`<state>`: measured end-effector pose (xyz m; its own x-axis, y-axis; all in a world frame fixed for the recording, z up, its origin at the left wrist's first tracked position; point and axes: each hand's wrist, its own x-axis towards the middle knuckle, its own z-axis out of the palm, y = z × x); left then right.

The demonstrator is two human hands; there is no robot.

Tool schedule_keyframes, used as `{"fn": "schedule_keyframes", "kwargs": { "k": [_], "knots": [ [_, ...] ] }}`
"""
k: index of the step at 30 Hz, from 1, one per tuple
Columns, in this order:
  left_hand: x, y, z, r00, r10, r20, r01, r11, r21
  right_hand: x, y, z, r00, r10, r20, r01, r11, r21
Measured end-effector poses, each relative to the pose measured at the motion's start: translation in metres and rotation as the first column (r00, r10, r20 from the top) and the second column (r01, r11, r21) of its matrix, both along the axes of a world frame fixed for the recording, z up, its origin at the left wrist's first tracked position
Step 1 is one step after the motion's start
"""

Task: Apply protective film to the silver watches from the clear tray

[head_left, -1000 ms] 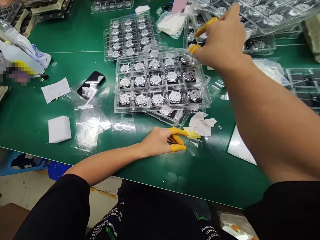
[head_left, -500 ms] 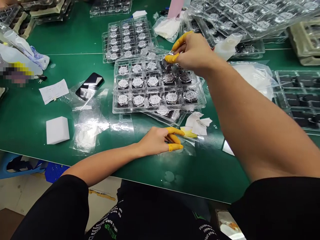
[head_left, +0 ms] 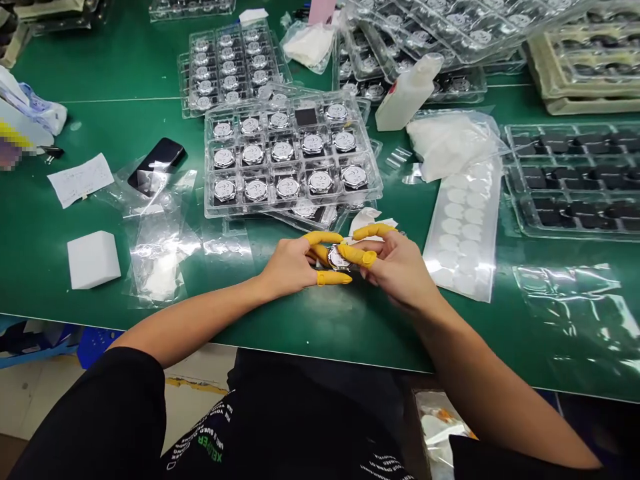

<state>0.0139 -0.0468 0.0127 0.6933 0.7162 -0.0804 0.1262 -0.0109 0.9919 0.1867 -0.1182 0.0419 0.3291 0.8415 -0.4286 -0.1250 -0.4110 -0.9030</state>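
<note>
Both hands meet in front of me over the near part of the bench, yellow finger cots on their fingertips. Between them is a round silver watch case [head_left: 339, 259] with a white printed disc facing up. My right hand [head_left: 393, 263] grips it, thumb across its right side. Around its left side curl the fingers of my left hand [head_left: 300, 263], closed on it, with some fingertips hidden underneath. Just beyond lies a clear tray [head_left: 295, 172] of similar watch cases, one back-row pocket showing only a black square. Crumpled white paper [head_left: 367, 219] lies behind my fingers.
A white bottle [head_left: 407, 93] stands behind a sheet of round stickers [head_left: 463, 233] on the right. Further right is a tray with dark pieces [head_left: 575, 177]. A phone [head_left: 157, 163], clear bags [head_left: 160, 240] and a white block [head_left: 94, 260] lie left. More stacked trays [head_left: 230, 63] stand behind.
My right hand has lifted a watch case out of the tray's back row and brought it down to my left hand. My left fingers have closed around it. The view has shifted right.
</note>
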Motion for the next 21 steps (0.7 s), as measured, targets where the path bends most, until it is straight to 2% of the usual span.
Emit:
{"fn": "schedule_keyframes", "kwargs": {
  "k": [3,5,6,8,9,10,11,13,15,17,21],
  "knots": [
    [-0.001,0.0,0.0,0.999,0.012,-0.05,-0.011,1.0,0.023,-0.002,0.001,-0.009,0.995,0.047,0.087,-0.051,0.998,0.044],
    [-0.001,-0.001,0.001,0.999,0.013,-0.049,-0.013,1.0,0.016,0.005,0.0,-0.013,0.96,0.026,0.278,-0.055,0.994,0.094],
    [-0.001,-0.001,0.002,0.999,0.014,-0.044,-0.013,1.0,0.005,0.012,0.0,-0.014,0.912,-0.044,0.409,-0.017,0.989,0.145],
    [-0.001,0.0,0.003,0.999,0.013,-0.038,-0.014,1.0,-0.02,0.031,0.001,-0.017,0.755,-0.239,0.61,0.071,0.955,0.287],
    [-0.001,0.0,0.003,0.999,0.014,-0.041,-0.016,0.999,-0.03,0.042,0.002,-0.019,0.688,-0.295,0.664,0.075,0.938,0.338],
    [-0.001,0.001,0.004,0.999,0.014,-0.045,-0.016,0.999,-0.041,0.053,0.003,-0.021,0.643,-0.292,0.708,0.035,0.935,0.354],
    [-0.001,0.001,0.004,0.999,0.014,-0.049,-0.017,0.999,-0.05,0.063,0.004,-0.023,0.61,-0.235,0.757,-0.047,0.943,0.331],
    [-0.001,0.002,0.004,0.998,0.021,-0.053,-0.025,0.998,-0.066,0.077,0.006,-0.029,0.513,-0.06,0.856,-0.232,0.951,0.205],
    [-0.001,0.003,0.004,0.998,0.031,-0.054,-0.034,0.997,-0.074,0.084,0.007,-0.033,0.396,0.034,0.918,-0.295,0.951,0.092],
    [-0.001,0.003,0.004,0.998,0.032,-0.061,-0.037,0.997,-0.071,0.086,0.007,-0.032,0.355,0.028,0.934,-0.262,0.963,0.071],
    [-0.001,0.003,0.004,0.996,0.035,-0.079,-0.039,0.998,-0.055,0.09,-0.002,-0.017,0.3,-0.141,0.943,-0.243,0.945,0.219]
  ]
}}
